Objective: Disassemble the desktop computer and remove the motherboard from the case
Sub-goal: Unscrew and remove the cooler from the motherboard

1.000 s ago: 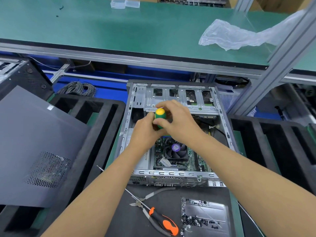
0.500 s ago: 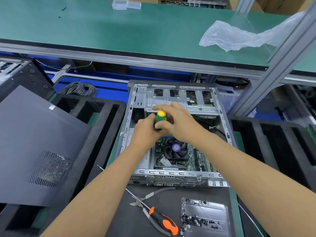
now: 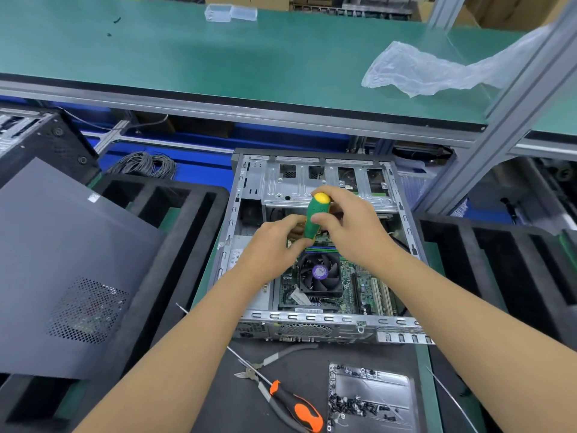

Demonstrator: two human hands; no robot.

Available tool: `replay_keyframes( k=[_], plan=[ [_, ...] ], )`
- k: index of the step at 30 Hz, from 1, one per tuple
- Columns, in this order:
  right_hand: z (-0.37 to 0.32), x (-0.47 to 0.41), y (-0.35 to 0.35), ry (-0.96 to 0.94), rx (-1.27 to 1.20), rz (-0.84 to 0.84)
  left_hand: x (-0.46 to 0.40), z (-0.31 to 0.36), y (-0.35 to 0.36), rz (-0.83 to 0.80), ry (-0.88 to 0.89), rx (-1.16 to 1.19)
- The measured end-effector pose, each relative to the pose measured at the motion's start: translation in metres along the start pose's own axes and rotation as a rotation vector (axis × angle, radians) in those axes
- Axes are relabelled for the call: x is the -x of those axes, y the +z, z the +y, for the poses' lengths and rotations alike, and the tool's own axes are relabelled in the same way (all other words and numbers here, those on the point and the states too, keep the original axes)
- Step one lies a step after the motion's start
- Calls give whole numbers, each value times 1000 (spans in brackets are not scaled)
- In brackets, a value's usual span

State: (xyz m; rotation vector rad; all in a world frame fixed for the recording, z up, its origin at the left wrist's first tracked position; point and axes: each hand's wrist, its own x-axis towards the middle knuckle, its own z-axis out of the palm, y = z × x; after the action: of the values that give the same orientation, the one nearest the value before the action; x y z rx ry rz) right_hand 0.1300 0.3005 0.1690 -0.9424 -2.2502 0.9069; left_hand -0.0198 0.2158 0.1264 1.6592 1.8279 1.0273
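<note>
1. Over the open computer case point(image 3: 315, 326) both hands work a green screwdriver with a yellow cap point(image 3: 317, 215), which stands nearly upright with its tip hidden below the hands.
2. Right hand point(image 3: 352, 226): fingers curled round the upper handle, thumb across its front.
3. Left hand point(image 3: 271, 248): fingertips pinch the lower end of the handle.
4. The motherboard point(image 3: 359, 289) lies flat inside the case, nearer the person than the screwdriver, with a black cooling fan point(image 3: 318, 275) mounted on it.
5. The case sits on the table between two black foam trays point(image 3: 175, 245), its drive cage point(image 3: 315, 182) at the far end.
6. A grey side panel point(image 3: 62, 260) rests on the left tray.
7. In front of the case lie an orange-handled screwdriver point(image 3: 293, 404), a pair of pliers point(image 3: 265, 364) and a metal tray of screws point(image 3: 371, 398).
8. A clear plastic bag point(image 3: 431, 73) lies on the green shelf point(image 3: 218, 57) beyond.
</note>
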Motion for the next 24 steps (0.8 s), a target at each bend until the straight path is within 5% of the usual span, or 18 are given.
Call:
replay_keyframes(
  k=[24],
  plan=[
    [-2, 16, 4, -46, 83, -76, 8, 0, -9, -241, -51, -127]
  ],
)
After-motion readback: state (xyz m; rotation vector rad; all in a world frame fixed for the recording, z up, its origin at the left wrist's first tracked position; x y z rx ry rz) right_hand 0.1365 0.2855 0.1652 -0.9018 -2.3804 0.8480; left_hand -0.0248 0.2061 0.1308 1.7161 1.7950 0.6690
